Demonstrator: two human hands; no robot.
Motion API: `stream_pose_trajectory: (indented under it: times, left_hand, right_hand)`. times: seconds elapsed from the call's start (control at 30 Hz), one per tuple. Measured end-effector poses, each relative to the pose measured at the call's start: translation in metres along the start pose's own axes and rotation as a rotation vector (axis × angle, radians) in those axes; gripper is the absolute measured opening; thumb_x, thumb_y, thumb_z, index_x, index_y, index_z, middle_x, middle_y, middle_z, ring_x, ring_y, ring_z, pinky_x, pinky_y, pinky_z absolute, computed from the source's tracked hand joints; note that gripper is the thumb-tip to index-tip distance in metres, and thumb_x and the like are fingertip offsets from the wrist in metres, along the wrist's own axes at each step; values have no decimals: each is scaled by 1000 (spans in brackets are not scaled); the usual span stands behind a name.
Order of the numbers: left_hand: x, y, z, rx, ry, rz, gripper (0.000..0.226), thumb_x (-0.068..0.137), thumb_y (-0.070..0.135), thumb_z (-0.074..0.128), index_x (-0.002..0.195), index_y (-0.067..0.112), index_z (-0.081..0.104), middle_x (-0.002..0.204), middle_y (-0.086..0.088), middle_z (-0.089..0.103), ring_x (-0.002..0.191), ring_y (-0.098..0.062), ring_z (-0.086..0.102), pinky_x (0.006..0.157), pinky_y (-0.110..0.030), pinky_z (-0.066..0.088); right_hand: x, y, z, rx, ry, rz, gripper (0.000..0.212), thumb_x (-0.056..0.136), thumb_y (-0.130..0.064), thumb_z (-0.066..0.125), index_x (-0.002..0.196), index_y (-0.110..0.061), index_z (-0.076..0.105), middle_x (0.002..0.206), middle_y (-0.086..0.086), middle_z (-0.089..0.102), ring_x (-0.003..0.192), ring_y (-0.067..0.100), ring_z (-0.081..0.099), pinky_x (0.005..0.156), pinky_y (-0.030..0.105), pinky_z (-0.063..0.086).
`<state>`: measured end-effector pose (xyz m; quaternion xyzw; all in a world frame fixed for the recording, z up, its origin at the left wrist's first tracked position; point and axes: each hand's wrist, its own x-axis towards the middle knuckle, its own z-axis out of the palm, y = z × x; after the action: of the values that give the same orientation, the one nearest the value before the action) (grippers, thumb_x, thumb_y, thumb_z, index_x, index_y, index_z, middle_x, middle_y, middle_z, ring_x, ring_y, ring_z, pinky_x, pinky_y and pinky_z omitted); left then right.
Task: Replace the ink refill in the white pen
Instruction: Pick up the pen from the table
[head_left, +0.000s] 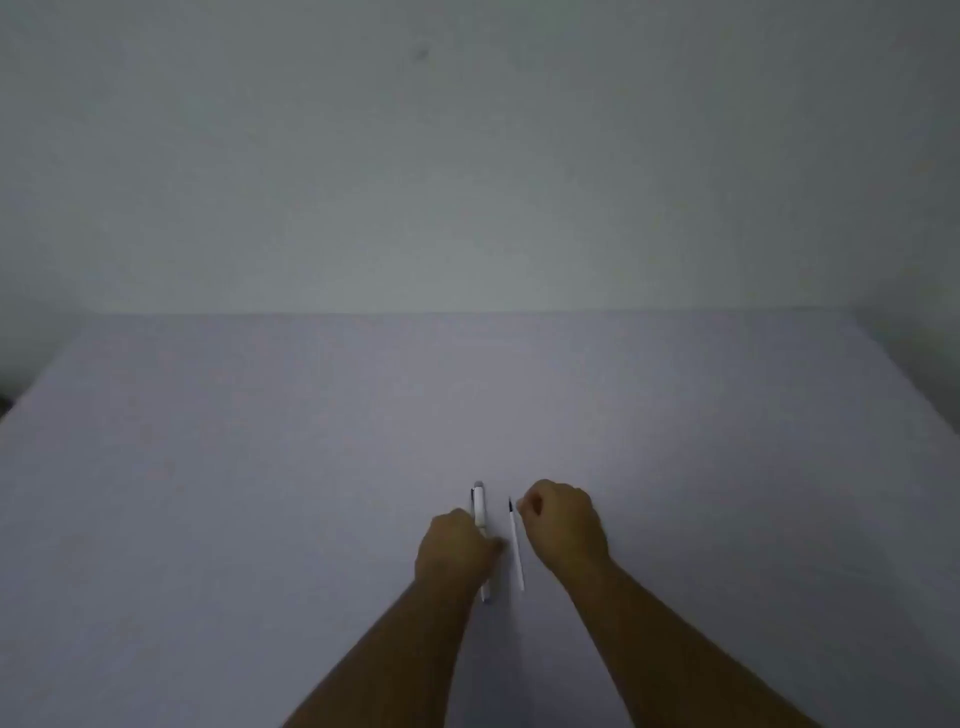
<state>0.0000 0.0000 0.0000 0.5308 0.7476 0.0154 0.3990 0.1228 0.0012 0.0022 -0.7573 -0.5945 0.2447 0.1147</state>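
The white pen (479, 506) lies on the pale table (260, 467), pointing away from me, its clip end farthest. My left hand (454, 551) lies over the pen's middle with fingers curled around it; the pen's near end shows below the hand. A thin white ink refill (516, 551) with a dark tip lies just right of the pen, roughly parallel to it. My right hand (563, 522) hovers at the refill's far end, fingers curled, thumb and forefinger close to the dark tip. I cannot tell whether they touch it.
A plain grey wall (467, 156) rises behind the table's far edge. The table's left and right edges slant in at the frame sides. The picture is dim.
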Motion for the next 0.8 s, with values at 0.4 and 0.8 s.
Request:
stream_pose_trajectory:
  times: [0.4, 0.8]
  left_hand:
    - [0, -5, -1, -80, 47, 66, 11, 83, 22, 61, 76, 13, 58, 61, 5, 51, 49, -5, 48, 40, -13, 36]
    - [-2, 0, -14, -19, -15, 326, 12, 88, 29, 59, 85, 17, 59, 77, 2, 60, 69, -17, 57, 68, -30, 52]
  right_hand:
    - [8, -6, 8, 310, -121, 127, 30, 92, -29, 54, 83, -3, 66, 83, 11, 67, 77, 22, 59, 64, 26, 41]
    - [28, -15, -4, 787, -86, 433, 33, 87, -27, 62, 57, -13, 62, 59, 6, 59, 61, 21, 55, 74, 39, 50]
